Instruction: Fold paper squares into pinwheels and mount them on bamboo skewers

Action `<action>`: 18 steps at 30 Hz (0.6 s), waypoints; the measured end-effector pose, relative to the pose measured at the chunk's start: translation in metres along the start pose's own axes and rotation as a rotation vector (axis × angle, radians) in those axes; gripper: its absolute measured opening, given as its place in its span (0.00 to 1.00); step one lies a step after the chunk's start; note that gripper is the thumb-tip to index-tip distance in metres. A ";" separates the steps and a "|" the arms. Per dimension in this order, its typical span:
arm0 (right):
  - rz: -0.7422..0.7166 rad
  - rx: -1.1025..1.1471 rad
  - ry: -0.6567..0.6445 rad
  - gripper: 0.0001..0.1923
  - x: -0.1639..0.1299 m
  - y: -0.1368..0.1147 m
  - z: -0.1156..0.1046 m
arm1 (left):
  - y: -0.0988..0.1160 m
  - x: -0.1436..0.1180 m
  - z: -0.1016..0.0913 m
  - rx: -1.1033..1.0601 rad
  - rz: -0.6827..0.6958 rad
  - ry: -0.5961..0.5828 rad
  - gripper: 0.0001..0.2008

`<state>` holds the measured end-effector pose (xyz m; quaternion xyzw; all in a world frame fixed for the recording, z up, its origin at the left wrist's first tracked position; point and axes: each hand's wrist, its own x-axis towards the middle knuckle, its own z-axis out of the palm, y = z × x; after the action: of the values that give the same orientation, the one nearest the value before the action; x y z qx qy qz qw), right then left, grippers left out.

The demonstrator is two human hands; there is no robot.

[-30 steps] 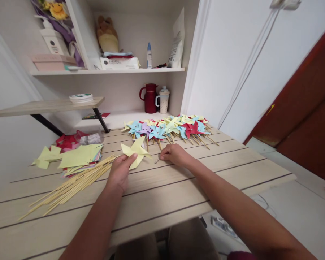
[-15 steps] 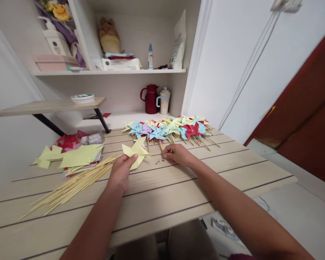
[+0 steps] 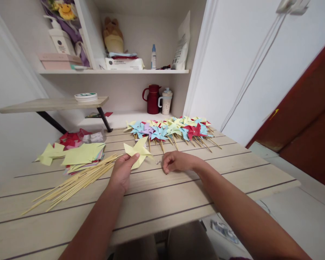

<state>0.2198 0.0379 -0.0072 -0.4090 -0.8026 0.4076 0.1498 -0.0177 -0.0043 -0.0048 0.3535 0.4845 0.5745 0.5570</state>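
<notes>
My left hand [image 3: 122, 169] is closed on a pale yellow paper pinwheel [image 3: 138, 151], its thumb pressed on the paper over the table. Just right of it, my right hand [image 3: 176, 161] is low at the tabletop with curled fingers pointing down. Whatever those fingertips hold, if anything, is hidden. Between the two hands lie small shiny metal pieces [image 3: 157, 162], too small to make out well. Behind them is a crowd of finished pinwheels on sticks [image 3: 174, 129] in yellow, blue, red and purple.
Loose wooden sticks [image 3: 78, 182] lie left of my left hand. Beyond them are stacked paper sheets [image 3: 83, 153], a yellow cut paper piece [image 3: 50, 153] and a clear container [image 3: 96, 136]. A small raised shelf [image 3: 56, 104] stands at the back left, a red jug [image 3: 153, 99] and a cup [image 3: 166, 102] behind.
My right hand has shifted slightly toward me, its fingertips now lower on the table beside the metal pieces. My left hand keeps its hold on the pinwheel. The view has shifted slightly.
</notes>
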 end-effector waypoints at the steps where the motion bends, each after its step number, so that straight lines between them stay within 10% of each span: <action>1: -0.003 -0.014 -0.056 0.02 0.000 -0.002 0.000 | 0.000 0.000 0.000 -0.002 0.001 -0.004 0.23; 18: 0.031 0.096 0.032 0.03 0.005 0.004 0.004 | -0.003 0.003 0.000 -0.019 0.020 -0.020 0.21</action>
<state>0.2170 0.0412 -0.0134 -0.4203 -0.7732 0.4412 0.1755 -0.0169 -0.0019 -0.0075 0.3588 0.4701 0.5812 0.5591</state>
